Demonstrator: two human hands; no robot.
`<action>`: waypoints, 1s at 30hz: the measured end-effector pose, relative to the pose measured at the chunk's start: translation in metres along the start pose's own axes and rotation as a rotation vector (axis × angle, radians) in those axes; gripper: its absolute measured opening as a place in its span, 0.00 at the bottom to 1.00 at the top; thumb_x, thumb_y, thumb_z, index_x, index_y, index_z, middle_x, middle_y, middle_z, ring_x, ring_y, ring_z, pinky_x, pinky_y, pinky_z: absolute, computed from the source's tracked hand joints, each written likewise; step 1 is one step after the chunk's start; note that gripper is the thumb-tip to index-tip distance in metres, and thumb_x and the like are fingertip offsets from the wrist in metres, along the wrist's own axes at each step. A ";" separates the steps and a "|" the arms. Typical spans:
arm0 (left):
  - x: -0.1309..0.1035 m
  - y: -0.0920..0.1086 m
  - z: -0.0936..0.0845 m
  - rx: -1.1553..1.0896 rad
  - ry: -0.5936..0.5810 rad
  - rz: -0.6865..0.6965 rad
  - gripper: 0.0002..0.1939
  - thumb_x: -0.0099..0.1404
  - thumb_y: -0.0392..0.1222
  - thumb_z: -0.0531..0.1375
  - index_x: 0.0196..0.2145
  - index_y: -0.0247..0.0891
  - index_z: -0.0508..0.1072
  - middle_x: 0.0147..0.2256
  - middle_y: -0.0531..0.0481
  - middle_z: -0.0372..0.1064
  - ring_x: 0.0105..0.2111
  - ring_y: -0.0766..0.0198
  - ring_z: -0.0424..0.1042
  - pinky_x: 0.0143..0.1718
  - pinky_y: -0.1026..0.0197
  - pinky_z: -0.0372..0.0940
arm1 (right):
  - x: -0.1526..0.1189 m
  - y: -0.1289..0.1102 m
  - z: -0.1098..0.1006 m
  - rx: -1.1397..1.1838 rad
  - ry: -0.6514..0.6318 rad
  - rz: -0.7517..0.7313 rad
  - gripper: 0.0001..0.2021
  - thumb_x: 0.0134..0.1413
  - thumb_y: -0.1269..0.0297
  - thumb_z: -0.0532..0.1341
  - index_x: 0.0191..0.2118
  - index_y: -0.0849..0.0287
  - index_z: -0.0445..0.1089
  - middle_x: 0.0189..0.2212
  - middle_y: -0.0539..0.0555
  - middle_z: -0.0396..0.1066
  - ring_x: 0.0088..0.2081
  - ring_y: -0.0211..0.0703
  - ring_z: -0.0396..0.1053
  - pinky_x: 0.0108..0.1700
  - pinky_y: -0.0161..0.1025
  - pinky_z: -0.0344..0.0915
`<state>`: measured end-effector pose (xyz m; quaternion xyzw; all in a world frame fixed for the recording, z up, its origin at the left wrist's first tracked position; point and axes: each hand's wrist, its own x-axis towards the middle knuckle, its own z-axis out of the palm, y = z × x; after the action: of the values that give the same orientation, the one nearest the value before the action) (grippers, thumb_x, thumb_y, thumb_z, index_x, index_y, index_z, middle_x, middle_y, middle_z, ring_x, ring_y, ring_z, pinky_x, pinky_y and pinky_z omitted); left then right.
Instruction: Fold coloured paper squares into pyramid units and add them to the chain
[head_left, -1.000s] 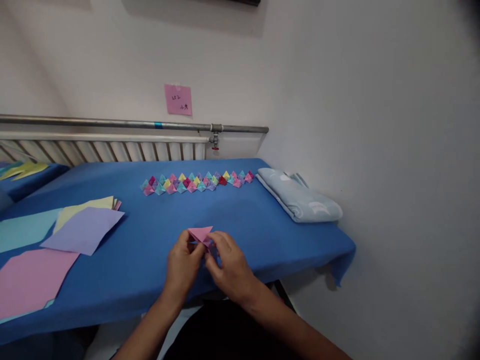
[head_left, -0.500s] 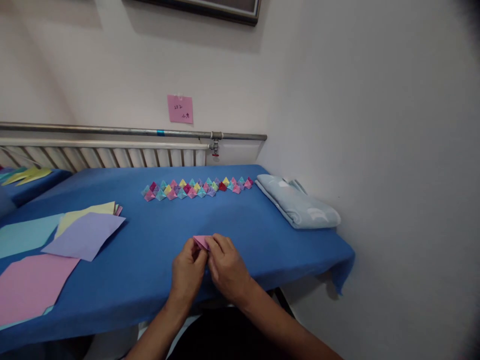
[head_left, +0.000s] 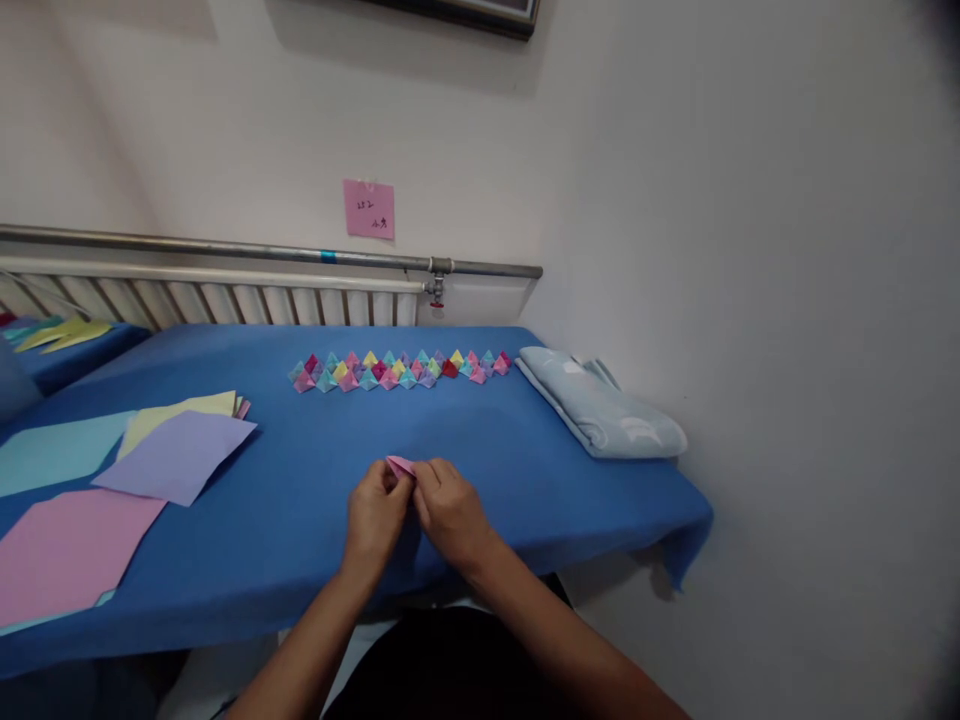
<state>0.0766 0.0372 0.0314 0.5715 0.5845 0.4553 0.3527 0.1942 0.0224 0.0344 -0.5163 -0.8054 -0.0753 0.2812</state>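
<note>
A small folded piece of pink paper (head_left: 401,466) is pinched between my two hands, just above the blue cloth (head_left: 300,520). My left hand (head_left: 376,512) grips its left and lower side with thumb and fingers. On the other side, my right hand (head_left: 452,508) is closed on its right edge, and its fingers cover part of the paper. Beyond my hands, several folded paper pieces (head_left: 386,374) in many colours lie in rows across the cloth.
Loose sheets lie at the left: purple (head_left: 180,455), pink (head_left: 75,555), light blue (head_left: 60,450) and yellow (head_left: 176,408). A folded light-blue blanket (head_left: 600,405) rests at the right by the wall. Behind the table runs a radiator (head_left: 285,303) under a metal pipe (head_left: 255,249).
The folded pink paper shows less of its face now, turned and narrower between my fingers. Both hands still hold it. The whole view has shifted slightly.
</note>
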 end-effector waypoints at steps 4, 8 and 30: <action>0.004 0.001 0.003 0.041 -0.011 0.017 0.07 0.58 0.43 0.55 0.29 0.38 0.70 0.25 0.52 0.72 0.27 0.63 0.71 0.27 0.65 0.62 | 0.003 0.001 -0.002 -0.035 0.001 -0.006 0.07 0.61 0.73 0.52 0.36 0.60 0.66 0.32 0.56 0.68 0.35 0.45 0.64 0.39 0.38 0.62; 0.007 0.006 0.004 0.142 -0.004 0.031 0.05 0.59 0.40 0.55 0.30 0.38 0.70 0.26 0.52 0.72 0.25 0.65 0.70 0.27 0.66 0.60 | 0.004 0.002 -0.002 -0.034 0.004 0.002 0.07 0.61 0.73 0.51 0.35 0.60 0.66 0.32 0.56 0.68 0.35 0.45 0.64 0.39 0.38 0.62; -0.002 0.024 0.003 0.668 -0.042 0.123 0.07 0.65 0.36 0.53 0.38 0.36 0.69 0.29 0.44 0.74 0.30 0.56 0.74 0.27 0.61 0.55 | 0.000 0.014 0.019 0.222 0.073 0.135 0.09 0.63 0.71 0.49 0.37 0.59 0.67 0.32 0.54 0.67 0.33 0.42 0.66 0.38 0.38 0.65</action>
<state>0.0878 0.0340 0.0525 0.6990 0.6583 0.2473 0.1298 0.1990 0.0363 0.0165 -0.5321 -0.7613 0.0145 0.3703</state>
